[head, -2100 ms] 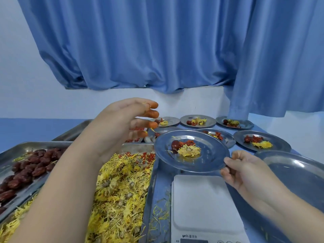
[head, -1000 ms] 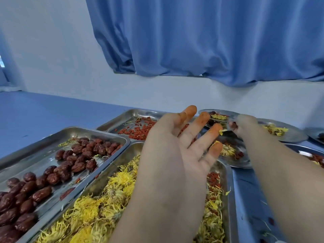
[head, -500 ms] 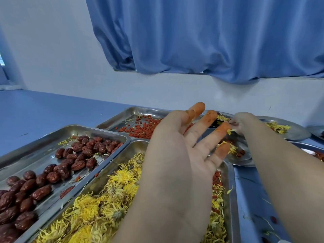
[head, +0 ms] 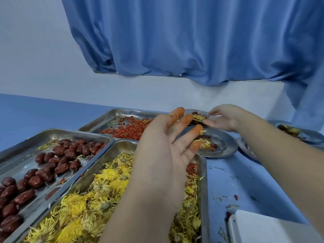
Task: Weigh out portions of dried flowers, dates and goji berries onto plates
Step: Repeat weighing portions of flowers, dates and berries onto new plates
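The filled plate (head: 203,112) sits at the far end beside the goji tray (head: 112,114). The right hand (head: 226,118) is nearer, thumb over and fingers under the rim; gripping or only touching, I cannot tell. The left hand (head: 166,142) hovers spread and empty.

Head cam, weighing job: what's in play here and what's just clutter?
In play: date tray, goji berry tray, dried flower tray, filled plate, far plate by the right hand, left hand, white scale.
Lying about: blue curtain, spilled bits on the table.
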Motion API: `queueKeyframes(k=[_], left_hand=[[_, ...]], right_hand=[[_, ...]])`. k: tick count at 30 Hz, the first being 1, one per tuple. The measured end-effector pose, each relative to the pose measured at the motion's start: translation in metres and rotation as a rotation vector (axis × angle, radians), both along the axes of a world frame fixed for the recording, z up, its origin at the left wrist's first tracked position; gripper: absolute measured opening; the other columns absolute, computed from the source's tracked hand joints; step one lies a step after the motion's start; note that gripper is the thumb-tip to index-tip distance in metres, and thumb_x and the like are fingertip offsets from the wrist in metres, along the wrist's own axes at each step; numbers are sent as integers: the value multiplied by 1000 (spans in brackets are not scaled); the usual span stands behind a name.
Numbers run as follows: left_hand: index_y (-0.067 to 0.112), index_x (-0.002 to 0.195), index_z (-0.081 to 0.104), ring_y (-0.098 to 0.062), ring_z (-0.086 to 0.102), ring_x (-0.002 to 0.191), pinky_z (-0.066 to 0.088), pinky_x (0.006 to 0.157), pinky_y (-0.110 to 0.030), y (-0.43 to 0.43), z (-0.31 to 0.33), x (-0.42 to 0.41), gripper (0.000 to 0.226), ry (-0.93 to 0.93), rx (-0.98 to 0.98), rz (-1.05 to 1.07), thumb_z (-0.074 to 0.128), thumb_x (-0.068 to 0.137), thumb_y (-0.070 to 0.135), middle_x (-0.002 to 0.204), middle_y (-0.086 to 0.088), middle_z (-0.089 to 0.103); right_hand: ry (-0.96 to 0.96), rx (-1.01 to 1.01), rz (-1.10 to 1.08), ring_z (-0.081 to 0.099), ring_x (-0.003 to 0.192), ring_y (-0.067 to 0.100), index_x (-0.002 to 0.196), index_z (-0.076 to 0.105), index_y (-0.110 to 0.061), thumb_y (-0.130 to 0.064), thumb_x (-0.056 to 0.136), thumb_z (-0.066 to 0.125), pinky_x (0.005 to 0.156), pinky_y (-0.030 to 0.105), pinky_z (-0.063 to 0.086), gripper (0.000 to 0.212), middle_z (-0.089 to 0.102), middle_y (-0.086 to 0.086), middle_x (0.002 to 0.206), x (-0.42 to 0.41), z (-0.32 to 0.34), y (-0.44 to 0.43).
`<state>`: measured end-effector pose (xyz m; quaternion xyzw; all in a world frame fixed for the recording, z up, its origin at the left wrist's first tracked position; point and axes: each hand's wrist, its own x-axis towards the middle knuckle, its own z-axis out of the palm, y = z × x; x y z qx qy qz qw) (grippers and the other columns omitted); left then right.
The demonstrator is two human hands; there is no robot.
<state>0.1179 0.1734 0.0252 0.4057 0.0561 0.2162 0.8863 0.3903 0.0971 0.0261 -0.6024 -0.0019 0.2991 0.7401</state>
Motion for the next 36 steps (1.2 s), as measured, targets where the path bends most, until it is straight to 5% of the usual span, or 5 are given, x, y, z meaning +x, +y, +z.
queueKeyframes(k=[7, 12, 21, 30, 36], left_hand=[[18, 107, 66, -25, 73, 93, 51, 69, -33, -32, 10, -11, 24, 78, 55, -72, 45, 98, 24, 106, -4, 75], [15, 94, 71, -32, 70, 100, 50, 77, -39, -78, 15, -32, 26, 47, 93, -274, 46, 95, 22, 109, -10, 73], [17, 98, 61, -32, 68, 105, 47, 81, -40, -129, -14, -65, 20, 100, -113, -421, 49, 85, 26, 110, -8, 71], [14, 97, 71, -33, 66, 108, 55, 75, -38, -155, -64, -98, 30, 68, -219, -421, 59, 73, 29, 118, -10, 68], [17, 87, 76, -26, 68, 86, 46, 75, -36, -156, -68, -103, 29, 39, -127, -380, 59, 70, 33, 96, -5, 68]], right_hand=[[-147, 168, 5, 66, 97, 39, 107, 47, -1, 1, 91, 47, 76, 39, 59, 16, 58, 34, 114, -106, 50, -113], [-212, 151, 37, 70, 92, 33, 77, 69, 1, -2, 70, 60, 76, 36, 59, 12, 67, 27, 102, -194, 62, -199], [-269, 270, -191, 70, 88, 34, 103, 62, -1, -7, 74, 61, 70, 34, 59, 29, 67, 27, 107, -286, 11, -310], [-1085, -818, -489, 54, 114, 3, 116, 60, -26, -17, 90, 56, 95, 24, 44, 28, 61, -18, 116, -310, -77, -350], [-1178, -1108, -448, 60, 86, 24, 102, 67, -14, -13, 85, 59, 77, 39, 49, 18, 68, 3, 87, -306, -92, -350]])
